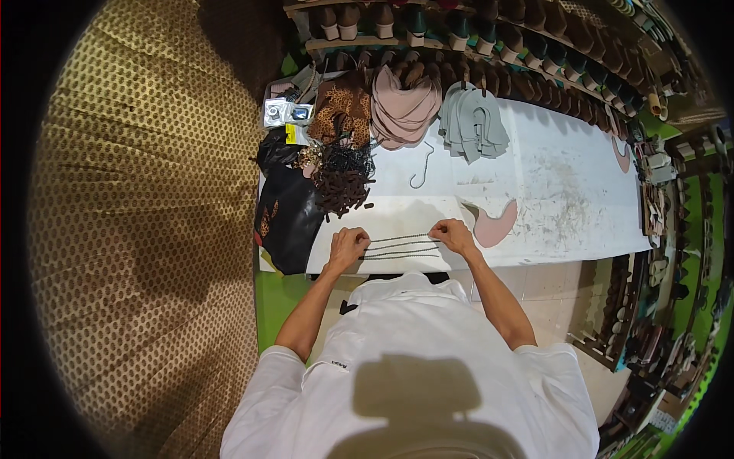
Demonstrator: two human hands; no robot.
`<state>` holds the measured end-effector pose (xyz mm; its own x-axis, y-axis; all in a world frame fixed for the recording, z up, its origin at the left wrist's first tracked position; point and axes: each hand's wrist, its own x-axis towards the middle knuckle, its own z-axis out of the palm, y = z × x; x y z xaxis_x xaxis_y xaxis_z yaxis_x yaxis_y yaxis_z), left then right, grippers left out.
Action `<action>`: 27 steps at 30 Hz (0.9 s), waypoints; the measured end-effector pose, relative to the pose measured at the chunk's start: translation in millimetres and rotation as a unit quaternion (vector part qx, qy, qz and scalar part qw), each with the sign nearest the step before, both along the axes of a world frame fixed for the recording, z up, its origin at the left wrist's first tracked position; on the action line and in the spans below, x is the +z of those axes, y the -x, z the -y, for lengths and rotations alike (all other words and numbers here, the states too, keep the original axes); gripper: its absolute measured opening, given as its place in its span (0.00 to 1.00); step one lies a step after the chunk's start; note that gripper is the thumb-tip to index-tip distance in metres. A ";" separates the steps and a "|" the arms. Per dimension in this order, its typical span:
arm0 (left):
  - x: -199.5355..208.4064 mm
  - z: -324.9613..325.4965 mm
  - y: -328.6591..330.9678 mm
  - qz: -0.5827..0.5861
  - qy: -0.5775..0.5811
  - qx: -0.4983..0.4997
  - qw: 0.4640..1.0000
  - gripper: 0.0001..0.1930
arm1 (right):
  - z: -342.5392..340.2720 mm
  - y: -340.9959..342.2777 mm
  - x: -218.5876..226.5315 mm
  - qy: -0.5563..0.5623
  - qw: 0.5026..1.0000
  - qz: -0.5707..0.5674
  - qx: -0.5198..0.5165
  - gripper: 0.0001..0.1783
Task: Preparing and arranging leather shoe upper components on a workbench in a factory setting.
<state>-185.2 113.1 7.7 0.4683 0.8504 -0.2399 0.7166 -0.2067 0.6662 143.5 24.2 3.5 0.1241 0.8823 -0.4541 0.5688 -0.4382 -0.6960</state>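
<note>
Three thin dark chains [401,246] lie side by side, stretched left to right on the white worktable [558,183] near its front edge. My left hand [348,245] presses on their left ends, fingers curled. At their right ends my right hand [453,233] pinches the top chain. A pink curved leather piece [493,223] lies just right of my right hand.
A heap of dark straps and chains [342,177] and a black bag [289,214] sit at the table's left. Behind are leopard-print pieces [344,107], pink pieces [404,107], grey pieces [472,126] and a metal hook [420,172]. Shelves of shoe lasts [535,46] run along the back.
</note>
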 end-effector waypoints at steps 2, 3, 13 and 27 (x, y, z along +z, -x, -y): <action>0.2 -0.1 1.6 -0.011 -0.027 -0.029 0.999 0.07 | -0.9 -1.3 8.5 0.008 1.000 0.021 -0.002 0.17; -0.9 0.1 3.0 -0.009 -0.032 -0.027 0.999 0.07 | -2.7 -1.9 13.7 0.022 0.999 0.042 0.010 0.18; 2.2 -0.8 5.6 0.030 -0.002 -0.016 0.999 0.07 | -37.6 4.1 17.5 -0.095 0.984 0.150 -0.008 0.12; -11.4 8.3 19.1 0.041 0.026 0.045 0.998 0.07 | -104.2 31.2 3.1 -0.145 0.969 0.198 0.009 0.08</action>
<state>-204.3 104.8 -3.7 0.4111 0.8768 -0.2494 0.6730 -0.1075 0.7318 112.3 128.4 6.6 0.2221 0.9691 -0.1072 0.8221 -0.2453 -0.5138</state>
